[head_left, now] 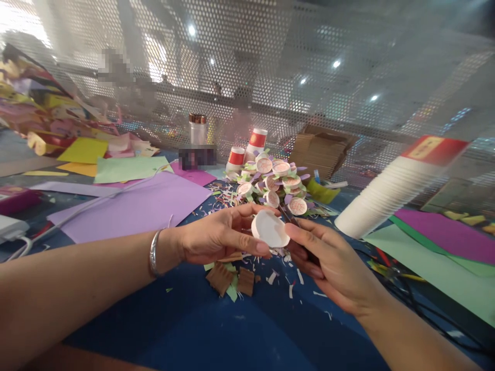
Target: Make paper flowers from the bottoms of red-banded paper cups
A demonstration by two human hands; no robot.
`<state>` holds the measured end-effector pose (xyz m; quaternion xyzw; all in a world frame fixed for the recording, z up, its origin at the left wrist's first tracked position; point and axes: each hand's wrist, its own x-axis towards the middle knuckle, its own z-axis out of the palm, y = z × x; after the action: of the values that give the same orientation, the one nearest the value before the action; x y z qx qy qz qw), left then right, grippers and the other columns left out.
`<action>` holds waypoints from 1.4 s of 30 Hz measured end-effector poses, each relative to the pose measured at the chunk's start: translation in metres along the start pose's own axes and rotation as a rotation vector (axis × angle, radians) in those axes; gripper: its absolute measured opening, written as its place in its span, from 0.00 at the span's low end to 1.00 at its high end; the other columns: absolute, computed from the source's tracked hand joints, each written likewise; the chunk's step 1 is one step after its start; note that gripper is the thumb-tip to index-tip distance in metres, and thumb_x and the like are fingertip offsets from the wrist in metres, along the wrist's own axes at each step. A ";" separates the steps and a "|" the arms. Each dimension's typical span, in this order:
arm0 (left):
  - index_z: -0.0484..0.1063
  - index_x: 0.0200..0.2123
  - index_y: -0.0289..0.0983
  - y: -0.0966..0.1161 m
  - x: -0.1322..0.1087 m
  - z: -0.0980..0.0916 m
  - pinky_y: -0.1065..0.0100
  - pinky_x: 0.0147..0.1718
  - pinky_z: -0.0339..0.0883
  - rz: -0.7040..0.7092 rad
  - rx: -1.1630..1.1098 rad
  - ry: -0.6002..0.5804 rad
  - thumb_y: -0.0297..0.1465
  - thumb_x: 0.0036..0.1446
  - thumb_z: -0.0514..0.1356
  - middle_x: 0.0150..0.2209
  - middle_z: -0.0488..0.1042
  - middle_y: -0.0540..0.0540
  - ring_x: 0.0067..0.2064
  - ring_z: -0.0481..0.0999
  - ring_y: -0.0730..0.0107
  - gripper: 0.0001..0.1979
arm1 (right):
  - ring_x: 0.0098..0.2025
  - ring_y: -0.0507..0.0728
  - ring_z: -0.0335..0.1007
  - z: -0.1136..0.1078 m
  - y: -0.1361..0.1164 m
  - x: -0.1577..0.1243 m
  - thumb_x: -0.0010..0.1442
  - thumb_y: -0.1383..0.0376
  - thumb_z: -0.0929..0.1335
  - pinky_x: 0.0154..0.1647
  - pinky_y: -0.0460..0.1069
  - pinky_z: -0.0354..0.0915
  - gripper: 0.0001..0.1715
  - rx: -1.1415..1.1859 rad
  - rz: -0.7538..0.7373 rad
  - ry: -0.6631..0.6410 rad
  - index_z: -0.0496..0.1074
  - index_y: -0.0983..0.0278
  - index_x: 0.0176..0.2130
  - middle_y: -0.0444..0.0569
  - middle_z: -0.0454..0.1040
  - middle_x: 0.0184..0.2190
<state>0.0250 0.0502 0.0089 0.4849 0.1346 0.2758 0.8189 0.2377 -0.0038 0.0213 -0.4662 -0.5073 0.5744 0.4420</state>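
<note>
A shallow white paper cup bottom (271, 230) is pinched between the thumb and fingers of my left hand (222, 234), its pale inner face turned toward me. In my right hand (332, 257) is a dark pair of scissors (290, 214), its blades pointing up and left behind the cup bottom; the handles are mostly hidden by my fingers. My right thumb touches or nearly touches the cup bottom's right rim. Just beyond my hands lies a heap of cup-bottom discs (271, 183) with patterned faces and green and purple paper strips around them.
A tall stack of paper cups (390, 190) leans at the right, beside coloured paper sheets (444, 252). Purple paper (135, 206) lies left. Behind stand a lidded jar (198, 131), red-and-white cups (235, 157) and cardboard (320, 149). Scraps (228, 278) and a white cable (116, 193) lie on the blue table (216, 335).
</note>
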 end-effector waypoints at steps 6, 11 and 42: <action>0.76 0.45 0.34 0.001 0.001 -0.005 0.72 0.40 0.70 0.006 0.058 0.041 0.25 0.54 0.70 0.37 0.78 0.47 0.37 0.80 0.73 0.14 | 0.20 0.46 0.43 0.000 0.004 0.000 0.63 0.51 0.74 0.17 0.45 0.41 0.18 -0.202 -0.191 0.116 0.73 0.62 0.37 0.36 0.56 0.20; 0.77 0.43 0.33 0.002 0.003 -0.007 0.73 0.38 0.71 0.017 0.116 0.064 0.26 0.54 0.70 0.37 0.80 0.45 0.37 0.80 0.71 0.13 | 0.22 0.48 0.51 0.000 0.004 -0.004 0.64 0.54 0.73 0.20 0.46 0.48 0.13 -0.389 -0.328 0.123 0.75 0.61 0.37 0.40 0.65 0.24; 0.75 0.47 0.32 -0.002 0.001 -0.009 0.75 0.42 0.75 0.022 -0.018 -0.066 0.24 0.59 0.64 0.39 0.83 0.41 0.40 0.84 0.69 0.12 | 0.19 0.49 0.46 -0.004 0.003 -0.004 0.64 0.56 0.71 0.18 0.49 0.41 0.11 -0.517 -0.358 0.198 0.75 0.61 0.37 0.38 0.58 0.19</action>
<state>0.0221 0.0570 0.0030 0.4878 0.0998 0.2700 0.8241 0.2420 -0.0072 0.0187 -0.5199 -0.6650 0.2916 0.4500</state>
